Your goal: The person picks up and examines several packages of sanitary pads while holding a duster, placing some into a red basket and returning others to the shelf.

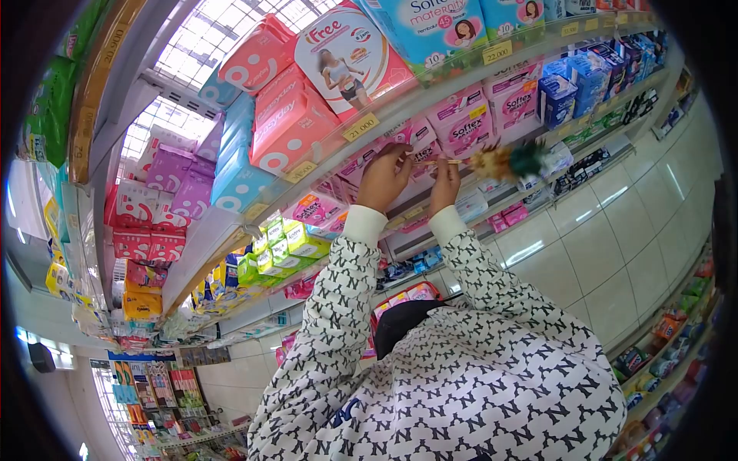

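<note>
A feather duster [507, 161] with tan and green feathers reaches out to the right, in front of the pink Softex packs [460, 127]. My right hand [444, 186] is closed round its thin handle near the feathers. The handle's other end runs to the fingers of my left hand [384, 178], which are curled on it; part of that grip is hidden. Both hands are at the edge of the shelf that holds the pink packs. Below my left wrist lie more pink packs [311, 207] and green Kotex packs [296, 242].
Above my hands, a higher shelf carries a large white and pink Free pack [350, 58], blue maternity packs [427, 31] and price tags [361, 127]. Dark blue packs [557, 100] stand farther right. Tiled floor [600, 230] lies below, with another stocked shelf [661, 346] opposite.
</note>
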